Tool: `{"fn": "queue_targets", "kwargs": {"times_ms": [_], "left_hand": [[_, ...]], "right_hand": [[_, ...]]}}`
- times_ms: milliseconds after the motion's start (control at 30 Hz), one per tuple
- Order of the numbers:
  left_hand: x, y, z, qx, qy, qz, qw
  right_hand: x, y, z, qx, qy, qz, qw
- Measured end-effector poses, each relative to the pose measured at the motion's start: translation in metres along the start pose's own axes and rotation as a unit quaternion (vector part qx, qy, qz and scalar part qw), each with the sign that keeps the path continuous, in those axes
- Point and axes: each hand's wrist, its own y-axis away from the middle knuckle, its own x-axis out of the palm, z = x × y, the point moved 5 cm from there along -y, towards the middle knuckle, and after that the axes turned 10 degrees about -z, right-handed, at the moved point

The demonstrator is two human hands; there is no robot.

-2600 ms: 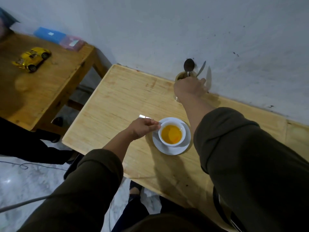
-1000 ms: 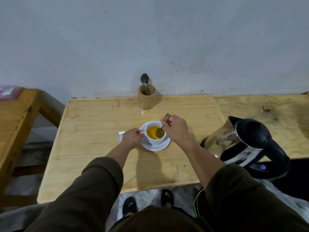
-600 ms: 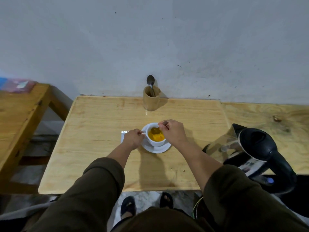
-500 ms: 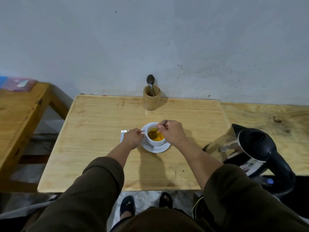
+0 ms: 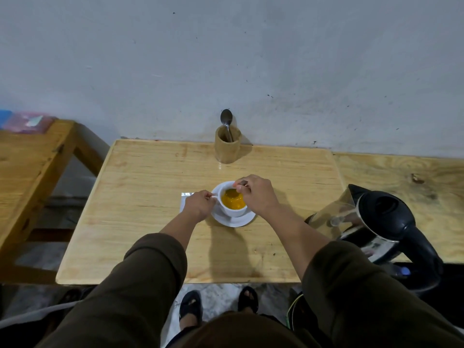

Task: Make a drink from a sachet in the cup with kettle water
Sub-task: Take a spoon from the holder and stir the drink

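Observation:
A white cup point(image 5: 232, 210) filled with orange drink point(image 5: 233, 200) stands on a white saucer point(image 5: 233, 221) in the middle of the light wooden table point(image 5: 150, 197). My left hand point(image 5: 198, 204) pinches the cup's handle at its left side. My right hand point(image 5: 258, 194) holds a metal spoon point(image 5: 242, 184) whose bowl dips into the drink. A silvery sachet point(image 5: 185, 197) lies flat behind my left hand, mostly hidden. The black and steel kettle point(image 5: 376, 227) stands on its base at the right.
A wooden holder point(image 5: 227, 148) with one spoon point(image 5: 226, 119) stands at the table's back edge by the wall. A darker wooden table point(image 5: 27, 162) with a pink and blue box point(image 5: 27, 120) is at the left. My feet show below the front edge.
My right hand took a spoon from the holder and brought it to the cup. Over the last second the spoon has kept circling in the drink; my left hand stays on the handle.

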Motion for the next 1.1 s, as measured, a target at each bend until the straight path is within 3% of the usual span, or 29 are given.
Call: {"fn": "queue_targets", "kwargs": {"times_ms": [200, 400, 667, 800, 1000, 1100], "left_hand": [[0.0, -0.0004, 0.0007, 0.0, -0.001, 0.001, 1.0], [-0.0005, -0.0006, -0.0005, 0.002, 0.008, 0.002, 1.0], [-0.0011, -0.0003, 0.0005, -0.003, 0.028, 0.003, 1.0], [-0.0015, 0.0006, 0.0002, -0.001, 0.03, 0.0, 1.0], [-0.0018, 0.0, -0.0002, -0.006, 0.04, 0.009, 0.999], [-0.0023, 0.0003, -0.0002, -0.006, 0.036, 0.01, 0.999]], "right_hand": [[0.0055, -0.0016, -0.001, 0.045, -0.024, 0.032, 0.998], [-0.0011, -0.0052, 0.0047, 0.004, 0.053, 0.012, 0.999], [0.0026, 0.0011, 0.0014, 0.039, -0.029, 0.007, 0.999], [0.0036, -0.0032, -0.003, 0.048, -0.004, 0.022, 0.999], [-0.0029, -0.0051, 0.0021, 0.006, 0.038, -0.006, 0.999], [0.0006, -0.0012, 0.0044, -0.003, 0.007, -0.001, 1.0]]}}
